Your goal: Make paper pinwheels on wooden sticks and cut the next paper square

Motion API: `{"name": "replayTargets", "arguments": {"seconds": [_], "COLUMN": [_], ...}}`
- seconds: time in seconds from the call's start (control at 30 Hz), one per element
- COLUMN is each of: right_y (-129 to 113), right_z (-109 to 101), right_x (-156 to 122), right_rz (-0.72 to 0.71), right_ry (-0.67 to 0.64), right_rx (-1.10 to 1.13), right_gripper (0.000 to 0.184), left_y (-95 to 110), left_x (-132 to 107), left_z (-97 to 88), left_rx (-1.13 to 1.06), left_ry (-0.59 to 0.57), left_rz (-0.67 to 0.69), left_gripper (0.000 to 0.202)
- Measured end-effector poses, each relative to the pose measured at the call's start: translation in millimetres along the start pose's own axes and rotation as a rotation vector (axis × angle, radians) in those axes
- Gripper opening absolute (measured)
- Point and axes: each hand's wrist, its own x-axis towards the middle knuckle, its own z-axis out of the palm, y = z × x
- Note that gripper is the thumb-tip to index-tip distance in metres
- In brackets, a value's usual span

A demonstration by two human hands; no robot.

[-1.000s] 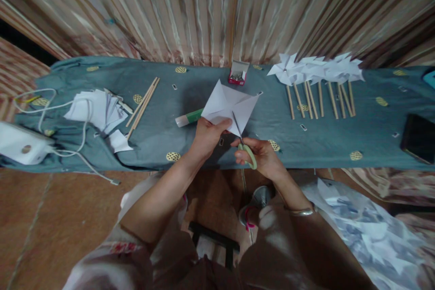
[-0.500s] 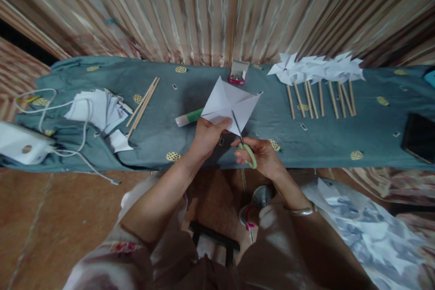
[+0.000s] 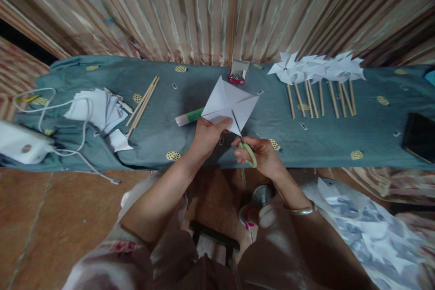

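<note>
My left hand [image 3: 207,136] pinches the near edge of a creased white paper square [image 3: 229,102], holding it up over the blue-grey cloth [image 3: 170,136]. My right hand [image 3: 260,156] grips green-handled scissors [image 3: 245,145]. Their blades point up into the paper's lower corner along a crease. A green and white glue stick [image 3: 188,117] lies on the cloth just left of the paper.
A row of finished white paper pinwheels on wooden sticks [image 3: 317,84] lies at the right. A small pin box [image 3: 238,72] sits behind the paper. Loose sticks [image 3: 142,104], a paper stack [image 3: 97,111], a white device with cable [image 3: 20,147] lie left; a dark phone [image 3: 418,136] far right.
</note>
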Motion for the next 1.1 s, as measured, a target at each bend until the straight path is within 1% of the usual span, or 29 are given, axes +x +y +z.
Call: {"name": "replayTargets", "arguments": {"seconds": [0.57, 0.87, 1.0, 1.1], "right_y": [1.6, -2.7, 1.9, 6.3], "right_z": [0.8, 2.9, 1.5, -7.2], "right_x": [2.3, 1.7, -0.7, -3.5], "right_rz": [-0.025, 0.021, 0.03, 0.001], "right_ry": [-0.013, 0.009, -0.012, -0.011], "right_rx": [0.02, 0.06, -0.01, -0.147], "right_gripper": [0.041, 0.044, 0.048, 0.052], "left_y": [4.8, 2.9, 5.5, 10.0], "left_x": [-2.6, -2.0, -1.4, 2.6], "left_z": [1.7, 2.0, 3.4, 2.1], "left_rx": [-0.04, -0.037, -0.068, -0.096], "left_ry": [0.008, 0.017, 0.035, 0.055], "left_rz": [-0.018, -0.026, -0.038, -0.033], "left_gripper": [0.02, 0.021, 0.02, 0.021]}}
